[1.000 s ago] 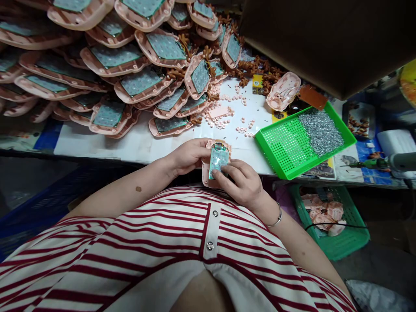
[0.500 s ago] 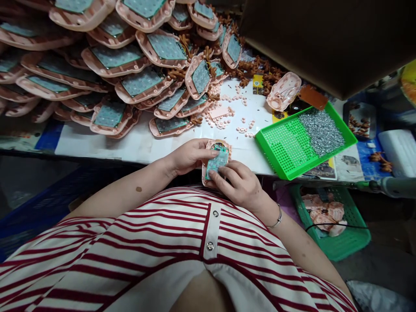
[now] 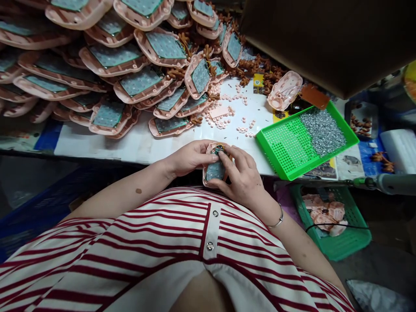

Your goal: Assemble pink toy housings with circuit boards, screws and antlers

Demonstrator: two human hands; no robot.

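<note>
Now the right hand (image 3: 242, 177) has moved from the board's lower edge to its top, fingertips pressing there; board (image 3: 215, 170) seems seated flat in the pink shell (image 3: 208, 149). Left hand (image 3: 190, 157) pinches the shell's left rim. Shell sits lower centre, at the tabletop (image 3: 143, 145) edge; board is teal, studded.

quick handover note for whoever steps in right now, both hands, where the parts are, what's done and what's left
Left hand: grips the pink shell by its left edge, at the table's front edge.
Right hand: fingers pressing on the green circuit board lying in that shell, near its top end.
Parts: pile of shells with boards at back left; screws in green tray to the right; electric screwdriver lies far right.
Done: board lies in shell.
Left: no screws seen in it; the screwdriver is not in hand.
</note>
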